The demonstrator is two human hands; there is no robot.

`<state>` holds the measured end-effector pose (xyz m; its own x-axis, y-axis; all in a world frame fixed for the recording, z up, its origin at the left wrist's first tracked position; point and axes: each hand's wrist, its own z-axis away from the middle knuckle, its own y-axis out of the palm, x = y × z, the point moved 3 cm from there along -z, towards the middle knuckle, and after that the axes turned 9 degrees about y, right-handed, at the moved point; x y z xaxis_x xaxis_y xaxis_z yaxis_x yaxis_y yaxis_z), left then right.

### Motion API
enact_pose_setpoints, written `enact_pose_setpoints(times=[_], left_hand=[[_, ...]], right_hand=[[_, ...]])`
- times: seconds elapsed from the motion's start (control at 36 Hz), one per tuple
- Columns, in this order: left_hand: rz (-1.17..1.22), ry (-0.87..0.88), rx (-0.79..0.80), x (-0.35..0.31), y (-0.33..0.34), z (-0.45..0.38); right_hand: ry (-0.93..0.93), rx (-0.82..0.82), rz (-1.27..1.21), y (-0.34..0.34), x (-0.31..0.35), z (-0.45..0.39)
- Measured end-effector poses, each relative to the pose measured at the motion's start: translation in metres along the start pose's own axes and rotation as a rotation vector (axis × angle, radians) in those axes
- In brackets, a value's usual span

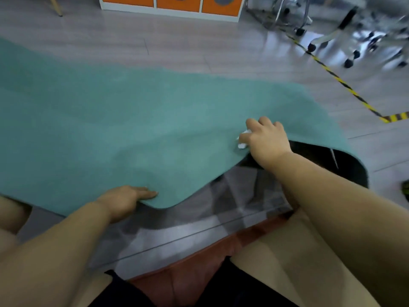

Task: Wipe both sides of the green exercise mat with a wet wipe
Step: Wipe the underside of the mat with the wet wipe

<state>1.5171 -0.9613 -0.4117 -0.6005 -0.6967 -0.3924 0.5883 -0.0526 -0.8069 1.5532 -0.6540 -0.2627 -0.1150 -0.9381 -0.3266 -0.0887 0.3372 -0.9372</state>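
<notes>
Green mat (110,120) lies rippled, near edge lifted.

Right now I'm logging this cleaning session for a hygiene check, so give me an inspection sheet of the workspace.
Surface: grey wood-look floor; glass tabletop edge near the person.
Job's things: green exercise mat spread out, near right corner curled up showing its dark underside; crumpled white wet wipe on the mat.
Clutter: nothing seen on the mat.
Grippers: right hand holds the wipe against the mat; left hand rests flat on the near edge.
Cables: nothing seen.
Surroundings: orange-fronted white cabinet, wheeled chrome frames, yellow-black floor tape.
</notes>
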Motion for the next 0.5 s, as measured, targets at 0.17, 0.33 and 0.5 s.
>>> enact_pose_setpoints(times=[0.17, 0.33, 0.5], left_hand=[[0.019, 0.108, -0.107, -0.035, -0.013, -0.027], [0.050, 0.225, -0.136, -0.070, -0.015, -0.054], [0.056, 0.266, -0.112, -0.097, -0.018, -0.080]], right_hand=[[0.092, 0.120, 0.089, -0.017, -0.039, 0.009], [0.287, 0.236, 0.110, 0.002, -0.082, 0.024], [0.490, 0.626, -0.167, 0.040, -0.119, 0.031]])
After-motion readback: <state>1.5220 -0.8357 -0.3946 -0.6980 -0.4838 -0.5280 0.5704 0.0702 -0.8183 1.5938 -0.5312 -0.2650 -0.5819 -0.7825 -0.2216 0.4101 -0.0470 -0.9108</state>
